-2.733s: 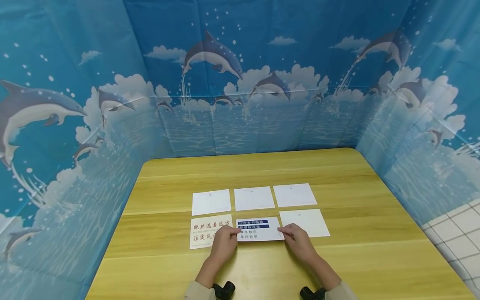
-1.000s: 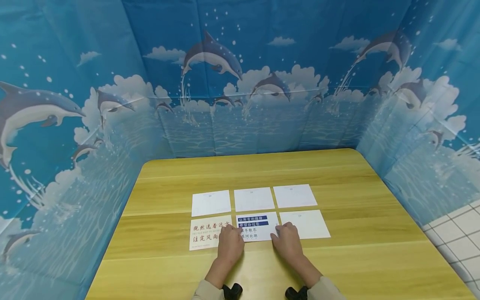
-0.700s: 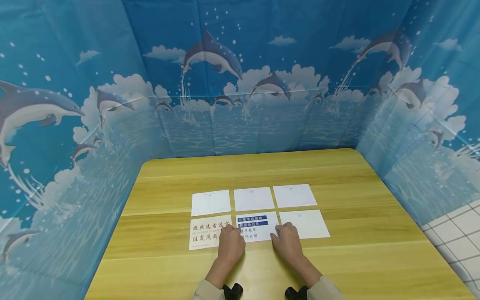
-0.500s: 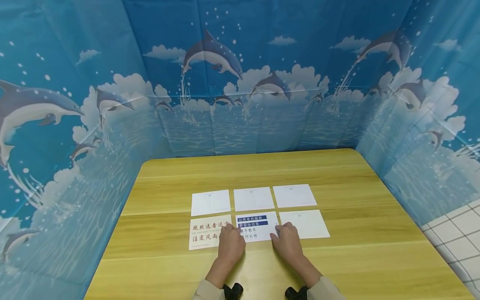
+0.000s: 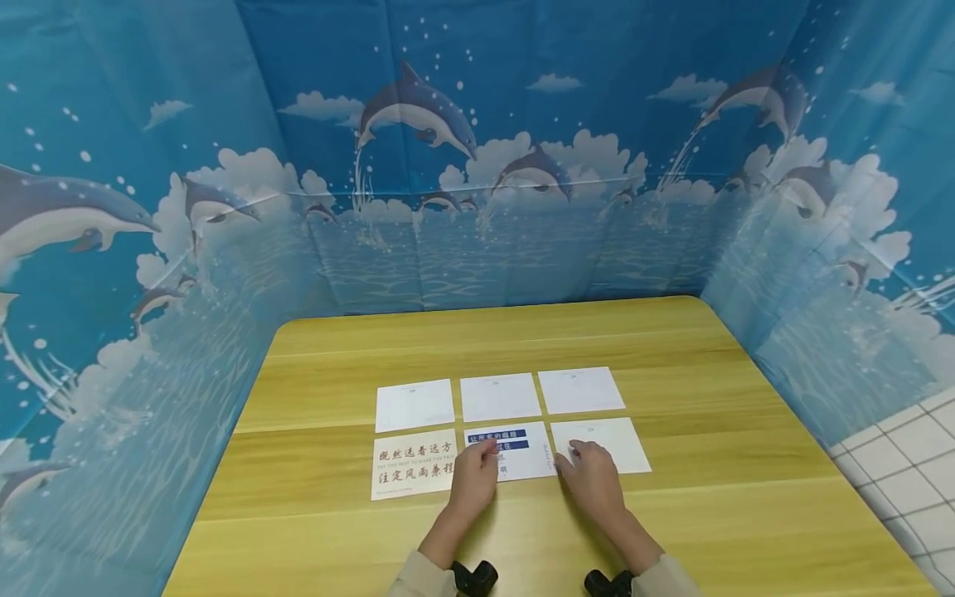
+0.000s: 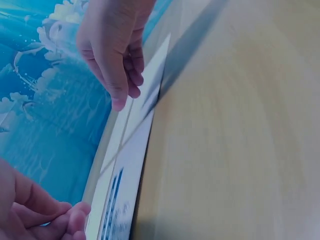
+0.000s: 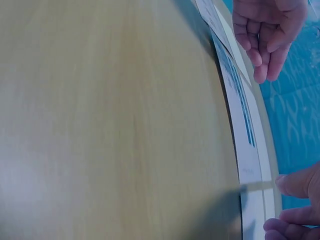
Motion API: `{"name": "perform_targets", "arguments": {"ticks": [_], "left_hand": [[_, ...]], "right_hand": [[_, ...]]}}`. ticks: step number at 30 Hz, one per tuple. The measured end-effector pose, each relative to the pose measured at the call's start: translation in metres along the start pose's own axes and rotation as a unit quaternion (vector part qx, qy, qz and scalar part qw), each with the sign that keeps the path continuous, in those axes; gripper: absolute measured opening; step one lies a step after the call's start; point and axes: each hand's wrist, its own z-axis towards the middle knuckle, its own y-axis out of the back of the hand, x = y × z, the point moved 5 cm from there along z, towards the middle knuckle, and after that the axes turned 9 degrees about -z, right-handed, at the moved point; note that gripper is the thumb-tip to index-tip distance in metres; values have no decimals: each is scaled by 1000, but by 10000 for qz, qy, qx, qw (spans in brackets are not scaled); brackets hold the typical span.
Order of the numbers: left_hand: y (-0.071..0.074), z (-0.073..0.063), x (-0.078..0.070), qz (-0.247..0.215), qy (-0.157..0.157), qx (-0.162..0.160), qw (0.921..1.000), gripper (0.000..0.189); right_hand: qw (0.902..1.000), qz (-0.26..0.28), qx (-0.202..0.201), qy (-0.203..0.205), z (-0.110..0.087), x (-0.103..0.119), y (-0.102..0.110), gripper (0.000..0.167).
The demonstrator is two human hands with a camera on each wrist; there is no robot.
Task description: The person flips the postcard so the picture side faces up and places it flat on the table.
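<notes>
In the head view, a white card with blue bands and printed characters (image 5: 525, 466) lies flat in the middle of the front row. My left hand (image 5: 475, 478) hovers over its left part and hides some of the print. My right hand (image 5: 594, 478) is over the gap by its right edge and the blank card (image 5: 625, 448) there. Both wrist views show the two hands raised off the cards, fingers loosely bent and holding nothing. To the left lies a cream card with red-brown characters (image 5: 406, 477), now fully uncovered.
Behind the front row, three white cards, the left (image 5: 414, 408), the middle (image 5: 500, 400) and the right (image 5: 580, 393), lie face down side by side. All rest on a yellow wood-grain table (image 5: 313, 531). A blue dolphin-print curtain (image 5: 477, 249) surrounds its back and sides.
Both hands held the blue-banded card up, then laid it between its neighbours and pressed its edges. Now they have lifted off it and moved slightly apart.
</notes>
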Motion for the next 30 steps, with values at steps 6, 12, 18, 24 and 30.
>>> {"name": "perform_targets", "arguments": {"ticks": [6, 12, 18, 24, 30], "left_hand": [[-18, 3, -7, -283, 20, 244, 9993, 27], [-42, 5, -12, -342, 119, 556, 9978, 30], [-61, 13, -23, -165, 73, 755, 9970, 37], [-78, 18, -26, -30, 200, 933, 9954, 18], [-88, 19, -28, 231, 138, 1051, 9941, 23]], "right_hand": [[9997, 87, 41, -222, 2, -20, 11, 33], [9979, 279, 254, -522, 5, -37, 23, 32], [9963, 352, 431, -649, 11, -53, 36, 33], [9953, 267, 499, -789, 14, -76, 46, 37], [9953, 239, 605, -722, 20, -96, 55, 39]]}}
